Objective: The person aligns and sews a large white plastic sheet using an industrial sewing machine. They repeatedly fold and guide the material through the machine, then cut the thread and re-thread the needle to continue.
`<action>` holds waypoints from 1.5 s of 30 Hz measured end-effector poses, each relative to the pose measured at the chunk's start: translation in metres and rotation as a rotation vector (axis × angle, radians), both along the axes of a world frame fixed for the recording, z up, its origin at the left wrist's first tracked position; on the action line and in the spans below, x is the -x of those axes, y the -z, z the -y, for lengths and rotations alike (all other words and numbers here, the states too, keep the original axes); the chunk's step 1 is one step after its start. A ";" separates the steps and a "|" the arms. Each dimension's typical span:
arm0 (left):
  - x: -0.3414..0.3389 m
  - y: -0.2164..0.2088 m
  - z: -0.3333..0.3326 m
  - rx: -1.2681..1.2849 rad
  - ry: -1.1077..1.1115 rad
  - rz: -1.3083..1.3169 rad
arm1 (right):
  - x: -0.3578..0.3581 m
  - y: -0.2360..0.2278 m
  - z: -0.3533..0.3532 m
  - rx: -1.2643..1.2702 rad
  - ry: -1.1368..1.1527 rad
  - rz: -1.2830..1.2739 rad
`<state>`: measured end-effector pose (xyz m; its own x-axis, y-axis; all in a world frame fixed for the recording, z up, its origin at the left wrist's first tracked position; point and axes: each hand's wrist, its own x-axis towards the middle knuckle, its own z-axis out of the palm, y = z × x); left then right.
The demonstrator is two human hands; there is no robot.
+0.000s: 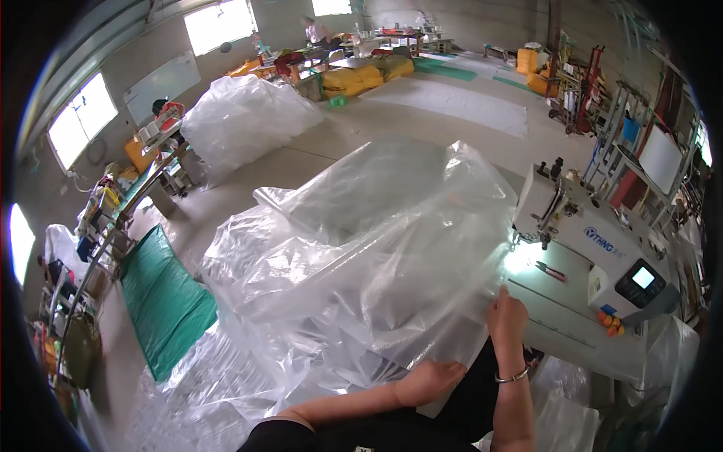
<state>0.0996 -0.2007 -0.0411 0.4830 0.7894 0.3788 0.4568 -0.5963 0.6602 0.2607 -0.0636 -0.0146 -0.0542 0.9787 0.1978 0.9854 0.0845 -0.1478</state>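
A large sheet of clear plastic film (376,286) spreads in loose folds across the middle and hangs down on the left. My left hand (433,382) is closed on its near edge, close to my body. Farther forward, my right hand (507,316) pinches the sheet's right edge, with a bracelet on that wrist. This edge runs up beside a white sewing machine (602,233), whose lamp lights the needle area. A pair of thread snips (552,271) lies on the machine bed, right of the needle.
Small orange items (611,322) sit by the machine's base. A green tarp (162,301) lies on the floor to the left. Beyond stands a big heap of plastic film (245,120). Workbenches line the left wall, with other people at work. A metal rack (648,151) stands behind the machine.
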 end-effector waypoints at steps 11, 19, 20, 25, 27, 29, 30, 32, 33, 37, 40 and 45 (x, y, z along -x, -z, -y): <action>0.000 0.011 -0.017 0.097 0.129 0.077 | -0.009 0.015 -0.024 0.050 0.051 0.181; -0.011 0.013 -0.016 -0.195 0.047 0.015 | -0.014 0.012 -0.018 -0.075 0.009 0.050; -0.017 0.017 -0.017 -0.292 0.054 0.006 | -0.021 0.011 -0.012 -0.082 0.032 0.028; -0.003 0.029 -0.017 -0.159 0.015 -0.006 | -0.001 0.028 -0.002 -0.076 -0.034 -0.060; -0.003 0.001 -0.014 -0.125 -0.034 -0.022 | 0.002 0.025 -0.001 -0.004 -0.046 -0.064; -0.005 -0.010 -0.013 -0.013 0.003 0.004 | 0.003 0.013 0.003 0.003 -0.032 -0.067; -0.005 -0.012 -0.014 0.040 -0.001 0.006 | 0.001 0.011 0.004 0.022 -0.019 -0.061; -0.008 -0.010 -0.016 0.036 0.009 0.034 | -0.003 0.010 0.005 0.058 -0.016 -0.049; -0.008 -0.008 -0.016 0.034 0.004 0.048 | -0.003 0.010 0.005 0.048 -0.019 -0.036; -0.007 0.002 -0.023 0.028 -0.013 0.055 | -0.002 0.010 -0.002 0.027 -0.038 -0.016; -0.006 0.004 -0.033 -0.078 -0.051 0.011 | -0.001 0.006 -0.009 0.020 -0.021 -0.004; -0.006 0.007 -0.065 -0.230 -0.139 -0.028 | -0.009 0.010 -0.041 -0.010 -0.015 -0.030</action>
<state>0.1057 -0.1360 -0.0477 0.3893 0.7436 0.5436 0.5610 -0.6595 0.5004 0.2695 -0.0229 -0.0248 -0.0632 0.9758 0.2093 0.9791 0.1013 -0.1765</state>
